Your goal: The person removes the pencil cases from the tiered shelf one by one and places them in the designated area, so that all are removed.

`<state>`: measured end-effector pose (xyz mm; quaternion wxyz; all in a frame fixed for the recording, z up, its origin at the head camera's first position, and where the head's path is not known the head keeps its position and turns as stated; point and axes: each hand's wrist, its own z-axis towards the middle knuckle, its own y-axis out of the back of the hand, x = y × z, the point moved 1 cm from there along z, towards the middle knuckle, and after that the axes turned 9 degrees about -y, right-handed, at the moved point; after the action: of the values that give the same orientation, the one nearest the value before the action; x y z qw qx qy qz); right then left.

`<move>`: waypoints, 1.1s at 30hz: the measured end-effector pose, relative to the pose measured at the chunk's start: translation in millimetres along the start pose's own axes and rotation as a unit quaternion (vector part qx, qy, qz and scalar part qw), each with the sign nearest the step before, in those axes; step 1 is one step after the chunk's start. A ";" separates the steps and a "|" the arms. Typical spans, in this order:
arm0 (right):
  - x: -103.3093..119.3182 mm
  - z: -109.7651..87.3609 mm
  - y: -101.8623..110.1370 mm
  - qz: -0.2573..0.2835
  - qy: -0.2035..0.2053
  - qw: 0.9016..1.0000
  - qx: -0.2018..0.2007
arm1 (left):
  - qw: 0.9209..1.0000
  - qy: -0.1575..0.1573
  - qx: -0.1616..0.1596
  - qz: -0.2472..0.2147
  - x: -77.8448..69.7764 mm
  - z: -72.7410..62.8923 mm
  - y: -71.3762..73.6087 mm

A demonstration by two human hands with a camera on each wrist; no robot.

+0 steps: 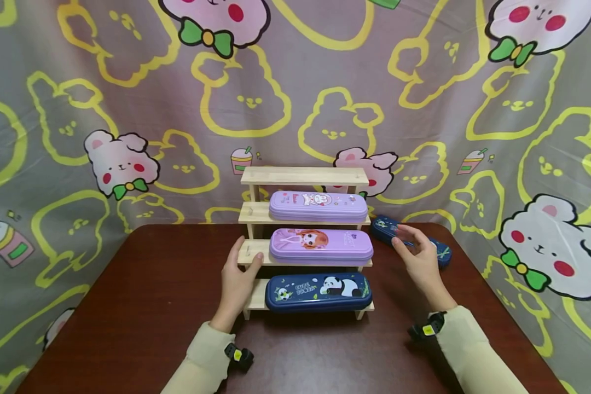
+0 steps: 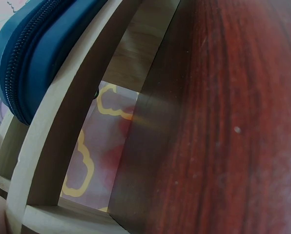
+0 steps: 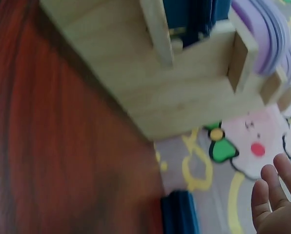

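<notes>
A tiered wooden display rack [image 1: 300, 175] holds a lilac pencil case [image 1: 320, 207] on its second step from the top. Below that is a purple pencil case [image 1: 320, 244] with a girl's picture. A navy panda pencil case [image 1: 320, 291] lies on the lowest step. My left hand [image 1: 237, 282] holds the rack's left end, thumb and fingers about the step with the purple case. My right hand [image 1: 420, 265], empty with fingers apart, is at the rack's right, overlapping another navy pencil case [image 1: 442, 253] on the table in the head view.
The rack and the loose case stand on a dark red-brown wooden table [image 1: 177, 284]. A patterned cloth curtain [image 1: 295, 98] hangs close behind the table and along its sides. The rack's top step bears no case.
</notes>
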<state>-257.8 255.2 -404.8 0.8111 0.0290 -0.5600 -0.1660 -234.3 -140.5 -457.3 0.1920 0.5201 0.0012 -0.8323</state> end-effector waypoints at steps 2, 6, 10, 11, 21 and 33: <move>5.9 1.6 -6.1 0.007 0.007 1.000 0.010 | 1.000 0.000 0.001 0.000 0.1 -0.3 -0.6; 17.4 6.9 -16.4 0.019 0.024 0.999 0.034 | 1.000 -0.002 -0.001 -0.002 -0.8 -0.6 -1.6; 30.0 12.1 -24.6 0.006 0.046 0.997 0.055 | 1.000 0.000 -0.001 -0.001 -0.9 -0.7 -2.1; 33.5 13.1 -26.3 -0.004 0.051 0.997 0.057 | 1.000 0.000 0.001 -0.001 -0.9 -0.7 -2.2; 57.9 23.8 -43.1 -0.072 0.039 0.989 0.126 | 1.000 0.001 0.000 0.004 0.9 -0.5 -0.4; 36.4 54.8 -64.1 -0.126 0.046 0.978 0.160 | 1.000 0.001 0.005 0.005 1.0 0.7 0.4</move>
<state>-311.6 191.4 -366.7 0.7933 0.2361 -0.5334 -0.1741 -235.2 -141.3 -457.8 0.1939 0.5214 -0.0052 -0.8310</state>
